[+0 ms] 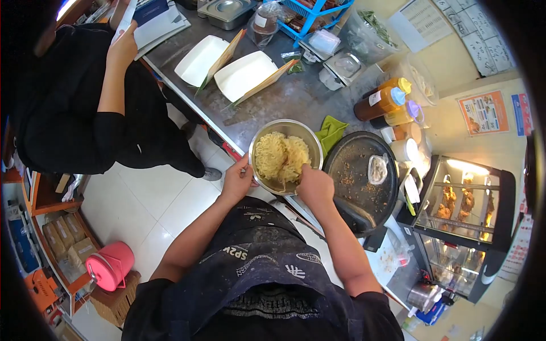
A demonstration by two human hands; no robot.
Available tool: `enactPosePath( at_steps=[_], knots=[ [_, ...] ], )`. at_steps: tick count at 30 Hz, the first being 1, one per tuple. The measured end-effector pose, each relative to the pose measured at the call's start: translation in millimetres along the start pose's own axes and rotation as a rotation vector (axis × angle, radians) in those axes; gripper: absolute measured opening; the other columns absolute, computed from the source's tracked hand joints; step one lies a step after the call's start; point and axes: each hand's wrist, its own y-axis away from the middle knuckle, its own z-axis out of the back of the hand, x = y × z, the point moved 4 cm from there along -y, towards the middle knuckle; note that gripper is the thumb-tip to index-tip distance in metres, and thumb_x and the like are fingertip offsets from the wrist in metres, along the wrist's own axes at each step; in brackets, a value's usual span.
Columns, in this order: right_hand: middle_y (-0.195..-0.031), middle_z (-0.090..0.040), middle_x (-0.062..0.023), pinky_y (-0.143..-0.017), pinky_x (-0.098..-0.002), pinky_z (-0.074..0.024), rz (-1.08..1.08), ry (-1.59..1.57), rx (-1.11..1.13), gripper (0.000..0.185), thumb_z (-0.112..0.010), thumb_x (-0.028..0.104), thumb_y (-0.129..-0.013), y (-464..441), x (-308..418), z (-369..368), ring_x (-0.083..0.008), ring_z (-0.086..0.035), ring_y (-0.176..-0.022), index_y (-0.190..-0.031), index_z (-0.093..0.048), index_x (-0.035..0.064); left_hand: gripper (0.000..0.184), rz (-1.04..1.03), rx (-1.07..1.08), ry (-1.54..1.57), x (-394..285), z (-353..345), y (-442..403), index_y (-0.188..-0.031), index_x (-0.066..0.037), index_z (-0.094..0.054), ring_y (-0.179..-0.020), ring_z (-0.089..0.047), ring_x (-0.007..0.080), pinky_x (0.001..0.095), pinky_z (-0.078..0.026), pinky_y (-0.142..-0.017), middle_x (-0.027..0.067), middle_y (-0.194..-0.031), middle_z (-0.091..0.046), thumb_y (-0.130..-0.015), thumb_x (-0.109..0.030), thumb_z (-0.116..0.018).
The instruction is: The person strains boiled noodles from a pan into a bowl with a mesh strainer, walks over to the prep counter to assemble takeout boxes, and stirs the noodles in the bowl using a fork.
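A steel mixing bowl (298,128) with pale yellow noodles (272,152) inside is at the counter's front edge, close to my body. My left hand (238,181) grips the bowl's rim on the left side, thumb and fingers closed on it. Over the right rim, my right hand (316,184) is closed in a fist against the noodles. Whatever it holds is hidden by the fingers. Just right of the bowl lie a green cloth (331,133) and a large black round pan (355,196) with brown crumbs and a small plastic-wrapped item.
Two white paper food boxes (245,75) with open lids stand further back on the counter (170,54). Sauce bottles (381,101) line the right side, near a lit display case (463,204) of fried food. A person in black (85,113) stands at left holding something white.
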Motion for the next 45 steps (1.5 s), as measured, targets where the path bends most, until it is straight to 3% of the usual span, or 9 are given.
enactPosePath(
  at_steps=[18, 23, 26, 30, 33, 34, 35, 38, 45],
  knots=[
    [-0.072, -0.062, -0.0167, -0.055, -0.0456, -0.0492, -0.074, 0.043, -0.092, 0.013, -0.053, 0.005, -0.078, 34, 2, 40, -0.0349, -0.063, -0.064, -0.090, -0.048, 0.0037, 0.051, 0.087, 0.071, 0.013, -12, 3, 6, -0.143, -0.011, -0.030, -0.066, -0.061, 0.0113, 0.0255, -0.057, -0.060, 0.0017, -0.087, -0.053, -0.094, -0.005, -0.045],
    [-0.077, -0.052, -0.0120, -0.052, -0.0434, -0.0478, 0.274, -0.138, -0.287, 0.023, -0.055, 0.005, -0.073, 52, -23, -33, -0.0301, -0.059, -0.063, -0.095, -0.051, 0.0069, 0.061, 0.020, 0.185, -0.017, 0, 11, -4, -0.146, -0.014, -0.015, -0.080, -0.063, 0.0190, 0.0304, -0.059, -0.064, 0.0093, -0.102, -0.056, -0.093, -0.002, -0.042],
    [-0.083, -0.054, -0.0132, -0.055, -0.0436, -0.0488, 0.178, -0.132, -0.096, 0.031, -0.056, 0.008, -0.072, 72, -24, -37, -0.0299, -0.061, -0.068, -0.103, -0.051, 0.0104, 0.060, 0.076, 0.158, -0.024, -10, 7, -4, -0.146, -0.012, -0.018, -0.072, -0.063, 0.0142, 0.0258, -0.057, -0.060, 0.0116, -0.107, -0.058, -0.093, -0.003, -0.045],
    [-0.078, -0.058, -0.0143, -0.055, -0.0439, -0.0486, 0.092, -0.245, -0.236, 0.022, -0.057, 0.010, -0.074, 65, -32, -9, -0.0326, -0.061, -0.063, -0.095, -0.053, 0.0082, 0.057, 0.106, 0.215, -0.013, -15, 11, 0, -0.145, -0.009, -0.020, -0.074, -0.062, 0.0146, 0.0291, -0.057, -0.060, 0.0112, -0.101, -0.060, -0.094, -0.005, -0.045],
    [-0.067, -0.060, -0.0142, -0.055, -0.0459, -0.0482, 0.091, -0.370, -0.383, 0.013, -0.055, 0.010, -0.076, 39, -25, 4, -0.0348, -0.061, -0.061, -0.088, -0.054, 0.0081, 0.056, -0.183, 0.197, -0.226, -8, 14, -9, -0.144, -0.008, -0.026, -0.086, -0.063, 0.0156, 0.0284, -0.055, -0.069, 0.0086, -0.098, -0.059, -0.092, -0.002, -0.047],
    [-0.065, -0.060, -0.0143, -0.055, -0.0466, -0.0481, 0.098, -0.417, -0.380, 0.010, -0.055, 0.011, -0.076, 37, -22, -1, -0.0357, -0.061, -0.060, -0.086, -0.054, 0.0084, 0.056, 0.144, 0.204, -0.131, -41, 2, 5, -0.143, -0.005, -0.027, -0.090, -0.062, 0.0142, 0.0293, -0.053, -0.076, 0.0073, -0.098, -0.060, -0.091, 0.000, -0.048],
    [-0.069, -0.060, -0.0114, -0.062, -0.0446, -0.0482, 0.021, -0.351, -0.274, 0.003, -0.055, 0.013, -0.078, 30, -22, -10, -0.0333, -0.062, -0.068, -0.078, -0.058, 0.0122, 0.054, -0.121, 0.268, -0.207, -16, 14, -25, -0.141, -0.005, -0.031, -0.089, -0.062, 0.0142, 0.0305, -0.053, -0.076, 0.0069, -0.097, -0.061, -0.090, -0.003, -0.050],
    [-0.073, -0.061, -0.0183, -0.060, -0.0454, -0.0478, -0.036, -0.423, -0.349, 0.008, -0.054, 0.013, -0.080, 48, -21, 10, -0.0353, -0.062, -0.068, -0.080, -0.057, 0.0061, 0.045, 0.099, 0.356, -0.127, -14, 64, -7, -0.133, -0.007, -0.045, -0.085, -0.062, 0.0156, 0.0330, -0.053, -0.073, 0.0069, -0.096, -0.062, -0.089, -0.015, -0.056],
    [-0.071, -0.058, -0.0146, -0.056, -0.0299, -0.0451, -0.107, -0.738, -0.422, 0.003, -0.059, 0.001, -0.084, 76, -27, -3, -0.0267, -0.056, -0.058, -0.086, -0.056, 0.0017, 0.036, 0.345, -0.114, -0.186, -6, 138, 43, -0.125, -0.007, -0.052, -0.083, -0.059, 0.0142, 0.0284, -0.050, -0.073, 0.0052, -0.094, -0.061, -0.092, -0.022, -0.052]
  ],
)
